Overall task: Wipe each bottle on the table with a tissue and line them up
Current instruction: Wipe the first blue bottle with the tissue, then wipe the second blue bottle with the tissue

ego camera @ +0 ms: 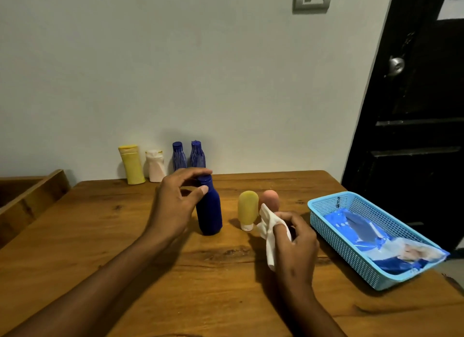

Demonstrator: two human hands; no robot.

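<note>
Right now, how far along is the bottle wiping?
Four bottles already stand lined up along the wall. In hand: the left hand reaches around the dark blue bottle, while the right hand holds the tissue. The yellow tube and pink tube look left.

The left hand point(179, 203) reaches forward, fingers curled and a little apart. The right hand point(295, 241) is curled tight, held low.
</note>
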